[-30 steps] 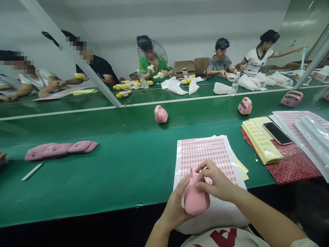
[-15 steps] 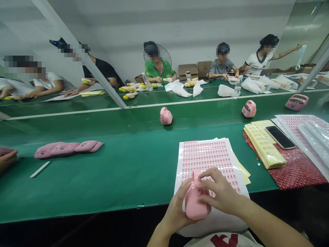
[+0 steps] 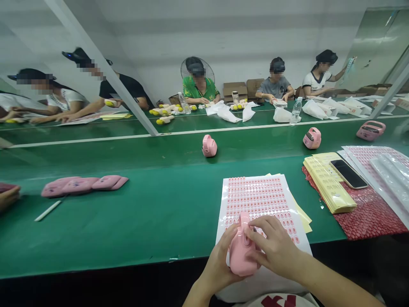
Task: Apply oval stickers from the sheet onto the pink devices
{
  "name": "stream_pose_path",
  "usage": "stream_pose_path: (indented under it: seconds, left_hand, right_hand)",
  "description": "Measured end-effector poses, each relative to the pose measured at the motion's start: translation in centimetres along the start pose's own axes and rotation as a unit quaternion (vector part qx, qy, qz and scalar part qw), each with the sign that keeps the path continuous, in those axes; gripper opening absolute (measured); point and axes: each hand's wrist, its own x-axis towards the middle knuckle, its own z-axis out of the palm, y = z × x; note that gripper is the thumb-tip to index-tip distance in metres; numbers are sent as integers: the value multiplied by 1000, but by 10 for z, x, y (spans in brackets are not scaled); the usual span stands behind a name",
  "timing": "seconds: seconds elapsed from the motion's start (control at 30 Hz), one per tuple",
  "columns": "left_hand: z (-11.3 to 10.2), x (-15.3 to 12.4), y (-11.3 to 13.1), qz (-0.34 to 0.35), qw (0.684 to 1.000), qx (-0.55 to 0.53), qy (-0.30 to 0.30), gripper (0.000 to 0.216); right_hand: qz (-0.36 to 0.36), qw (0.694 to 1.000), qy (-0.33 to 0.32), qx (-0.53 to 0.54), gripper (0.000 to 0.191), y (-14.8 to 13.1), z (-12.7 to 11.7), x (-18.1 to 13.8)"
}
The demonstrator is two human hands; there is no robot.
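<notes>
A small pink device with a carry handle [image 3: 243, 258] is held upright over the front of a sticker sheet [image 3: 234, 192]. My left hand [image 3: 220, 256] is closed round its left side and base. My right hand [image 3: 271, 243] presses its fingertips on the handle's lower end, with the thumb against the device's side, so it is closed on it too. The sheet carries rows of small red-and-white oval stickers. Whether a sticker sits under my right fingertips cannot be seen.
Pink handled devices [image 3: 209, 146] stand along the bench's far strip. At right lie yellow sheets [image 3: 329, 187], a phone [image 3: 348, 174] and red bubble wrap [image 3: 370, 213]. At left are flat pink pieces [image 3: 78, 185], a white stick [image 3: 47, 210] and another person's hand [image 3: 9, 198]. Several people work opposite.
My right fingers have drawn closer together and lie flatter against the handle's end. The device stays in my left hand. Across the bench, the person at far right has lowered an outstretched arm.
</notes>
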Motion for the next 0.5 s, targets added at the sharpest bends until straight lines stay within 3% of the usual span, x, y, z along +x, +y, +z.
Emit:
stream_pose_path:
  seconds: [0.2, 0.37, 0.5]
  left_hand:
    - [3, 8, 7, 67, 996, 50, -19, 101]
    - [4, 15, 13, 81, 996, -1, -39, 99]
    - [5, 11, 7, 90, 994, 38, -53, 102]
  right_hand:
    - [136, 977, -26, 163, 54, 3, 13, 0]
    - [231, 905, -58, 353, 42, 14, 21, 8]
    - [284, 847, -66, 444, 40, 21, 22, 8]
